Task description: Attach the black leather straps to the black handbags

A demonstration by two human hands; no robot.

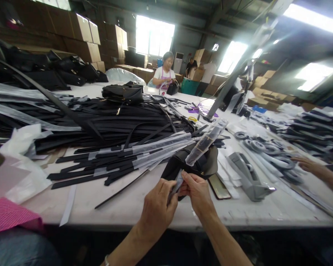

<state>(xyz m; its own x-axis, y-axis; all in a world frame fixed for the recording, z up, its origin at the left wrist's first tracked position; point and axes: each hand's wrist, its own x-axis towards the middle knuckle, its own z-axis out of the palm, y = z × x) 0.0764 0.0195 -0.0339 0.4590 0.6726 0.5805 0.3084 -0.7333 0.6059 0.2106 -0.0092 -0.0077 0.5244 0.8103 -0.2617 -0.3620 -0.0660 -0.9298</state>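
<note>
A black handbag [211,162] lies on the table just beyond my hands. Translucent wrapping covers a strap or handle [204,144] that rises from the bag. My left hand [159,201] is closed, thumb and fingers pinching a narrow greyish strip [178,183] that looks film-wrapped. Pressed on the upper end of that same strip are the fingertips of my right hand [198,192], close to the bag's near side. Whether the strip is joined to the bag is hidden by my fingers.
Black straps [122,122], some film-wrapped, are heaped at left. A grey tape dispenser [249,177] and a phone-like slab [219,187] lie right of the bag, near coiled grey straps [261,144]. Another person's hand [313,168] reaches in at right; a seated person [166,72] handles a bag opposite.
</note>
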